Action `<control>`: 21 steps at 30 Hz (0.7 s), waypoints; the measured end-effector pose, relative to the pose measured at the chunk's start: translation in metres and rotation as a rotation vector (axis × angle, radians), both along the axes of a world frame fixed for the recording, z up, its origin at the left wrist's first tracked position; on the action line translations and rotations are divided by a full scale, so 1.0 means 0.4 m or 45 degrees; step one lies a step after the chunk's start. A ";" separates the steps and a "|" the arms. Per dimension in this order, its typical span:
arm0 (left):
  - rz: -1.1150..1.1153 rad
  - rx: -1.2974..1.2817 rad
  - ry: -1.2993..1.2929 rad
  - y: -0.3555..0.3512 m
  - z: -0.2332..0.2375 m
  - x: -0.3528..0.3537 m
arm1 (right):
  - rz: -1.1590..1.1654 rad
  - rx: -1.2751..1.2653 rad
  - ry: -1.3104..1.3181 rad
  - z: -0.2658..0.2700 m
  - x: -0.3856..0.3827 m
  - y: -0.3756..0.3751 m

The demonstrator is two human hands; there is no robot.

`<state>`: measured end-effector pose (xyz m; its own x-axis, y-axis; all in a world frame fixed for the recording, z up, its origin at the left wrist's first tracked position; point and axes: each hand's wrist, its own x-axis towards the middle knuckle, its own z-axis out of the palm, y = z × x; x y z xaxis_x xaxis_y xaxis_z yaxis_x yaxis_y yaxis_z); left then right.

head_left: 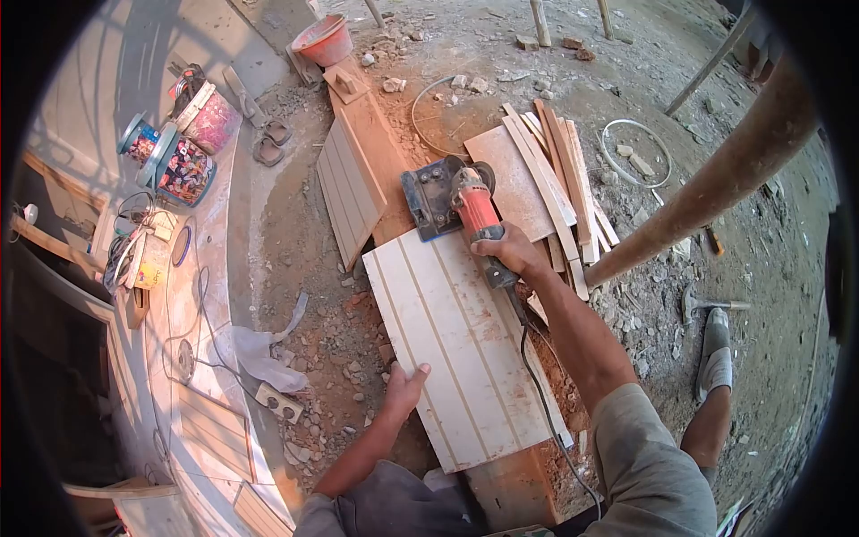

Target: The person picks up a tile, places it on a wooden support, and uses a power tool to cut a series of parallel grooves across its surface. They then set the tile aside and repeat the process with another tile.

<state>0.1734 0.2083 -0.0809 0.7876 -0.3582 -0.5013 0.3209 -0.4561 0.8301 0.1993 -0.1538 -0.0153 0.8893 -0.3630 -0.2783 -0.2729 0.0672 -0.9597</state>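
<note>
My right hand [506,248] is wrapped around the body of a red and black handheld tile cutter [474,206] with a wide dark base plate. The cutter sits at the far end of a long cream tile [461,349] with brown lengthwise stripes. On the tile's left edge, my left hand [407,391] grips with the thumb on top; the other fingers are partly hidden. A wooden plank [519,488] lies under the tile. From the cutter a black cord [537,380] runs back over the tile toward me.
Cut tile strips [559,174] lie stacked at right, near a slanted wooden pole [707,188]. A hammer [711,304] rests by my foot. Another striped tile [344,192] leans at the plank. Left are buckets [183,166], a power socket [279,403] and cords; a red basin [324,40] stands beyond.
</note>
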 end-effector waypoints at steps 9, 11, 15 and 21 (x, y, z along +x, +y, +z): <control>-0.054 0.090 -0.044 0.013 -0.015 0.014 | 0.123 -0.020 0.032 -0.043 0.051 -0.048; -0.162 0.075 -0.071 0.025 -0.029 0.023 | 0.135 0.011 0.076 -0.032 0.055 -0.053; -0.349 0.097 -0.075 0.050 -0.047 0.062 | 0.079 0.033 0.129 -0.016 0.052 -0.039; -0.518 0.219 0.131 -0.024 0.112 0.080 | -0.028 -0.053 0.099 -0.052 0.075 -0.035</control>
